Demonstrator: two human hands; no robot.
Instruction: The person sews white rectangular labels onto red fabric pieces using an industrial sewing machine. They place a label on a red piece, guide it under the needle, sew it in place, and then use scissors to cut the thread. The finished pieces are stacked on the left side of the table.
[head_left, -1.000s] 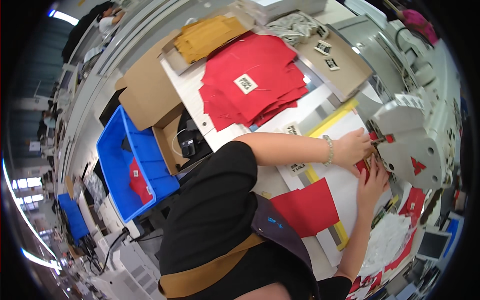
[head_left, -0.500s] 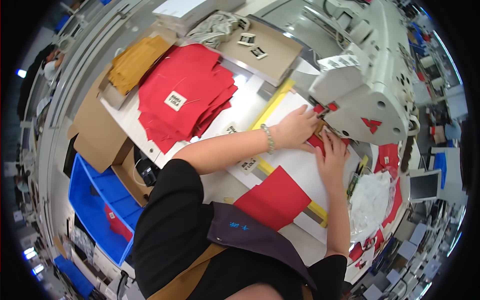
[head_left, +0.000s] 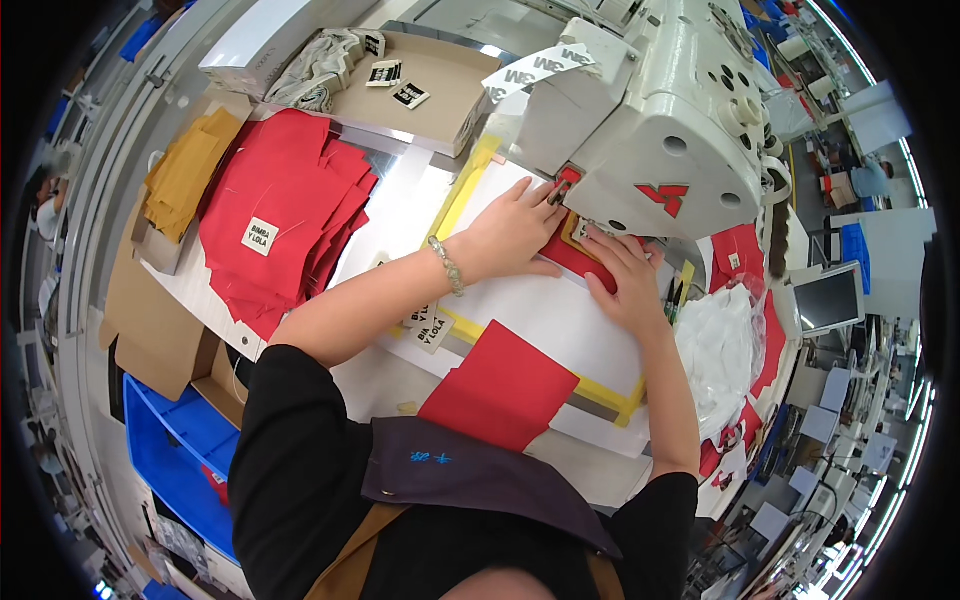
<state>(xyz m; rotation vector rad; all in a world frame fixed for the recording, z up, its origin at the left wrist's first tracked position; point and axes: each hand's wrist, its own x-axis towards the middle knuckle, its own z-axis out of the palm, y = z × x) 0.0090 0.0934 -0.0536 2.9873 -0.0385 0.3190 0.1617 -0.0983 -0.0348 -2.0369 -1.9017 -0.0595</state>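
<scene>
My left hand [head_left: 508, 232], with a bead bracelet at the wrist, lies palm down, fingers out, on a red piece [head_left: 582, 262] beside the presser foot of a white sewing machine [head_left: 631, 128]. My right hand [head_left: 628, 282] rests just right of it, fingertips apart and bent onto that piece near a small pale label [head_left: 583, 230] with a tan edging. The work lies on a white sheet [head_left: 562, 315] edged with yellow tape. Nearer me is a loose red fabric square [head_left: 492, 391].
A pile of red pieces [head_left: 275, 185] and mustard pieces [head_left: 185, 170] sit at left, above a blue bin [head_left: 160, 465]. An open cardboard tray [head_left: 430, 70] with small labels stands behind. White plastic bags [head_left: 720, 350] lie at right. Other people [head_left: 48, 200] are in the background.
The camera has turned, shifting the scene leftward and showing more of the machine. Both hands remain at the presser foot on the red piece, with slight finger movement.
</scene>
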